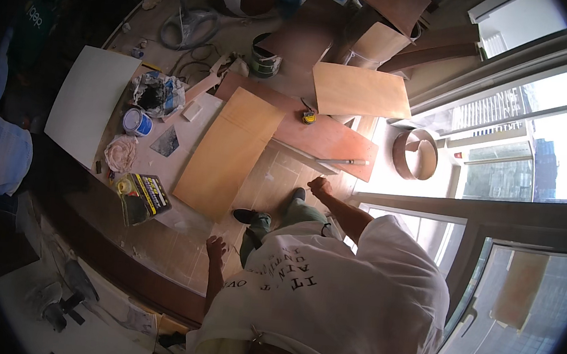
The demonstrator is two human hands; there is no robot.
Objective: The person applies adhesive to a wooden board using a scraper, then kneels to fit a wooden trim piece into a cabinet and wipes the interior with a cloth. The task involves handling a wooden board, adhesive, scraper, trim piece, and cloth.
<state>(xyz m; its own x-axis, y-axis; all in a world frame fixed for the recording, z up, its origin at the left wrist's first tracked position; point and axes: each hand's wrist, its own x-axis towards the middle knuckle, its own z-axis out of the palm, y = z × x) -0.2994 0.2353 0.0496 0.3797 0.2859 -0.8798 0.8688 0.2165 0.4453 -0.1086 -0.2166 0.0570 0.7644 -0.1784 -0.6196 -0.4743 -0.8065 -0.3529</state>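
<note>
My left hand (217, 247) hangs low over the floor, its fingers loosely curled and apart, with nothing seen in it. My right hand (320, 186) is closed beside the end of a long reddish board (330, 144); whatever lies within its fingers, if anything, is hidden. On that board rest a slim metal-coloured tool (343, 161) and a yellow tape measure (309, 117). Ahead of my left hand, a tan wood-coloured sheet (228, 155) lies across the work surface. Neither hand touches these things.
A blue-and-white can (137, 122), crumpled cloth (120, 154), black-and-yellow package (145, 200) and white panel (91, 103) are left. Another tan sheet (362, 91) and a dark bucket (265, 57) stand farther off. A curled brown strip (415, 154) sits by the windows.
</note>
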